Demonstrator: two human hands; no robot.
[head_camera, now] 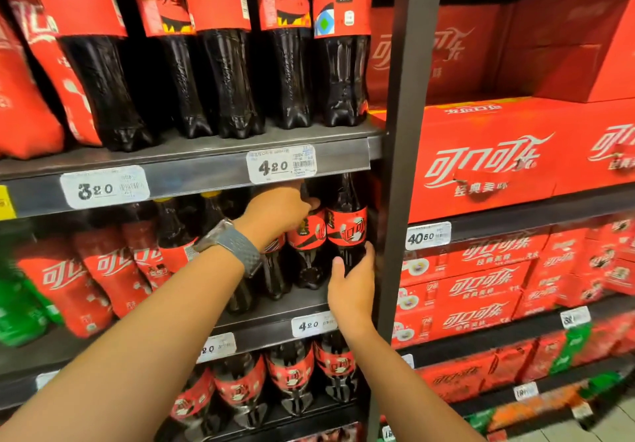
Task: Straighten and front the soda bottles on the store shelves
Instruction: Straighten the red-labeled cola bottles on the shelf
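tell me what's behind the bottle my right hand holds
Only darkness shows behind the bottle; the bottle itself and the right hand hide whether more stand there.

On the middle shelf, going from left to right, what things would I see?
Green bottles → red-label cola bottles → left hand → gripped bottle → end bottle, held low by the right hand → black post → red cartons.
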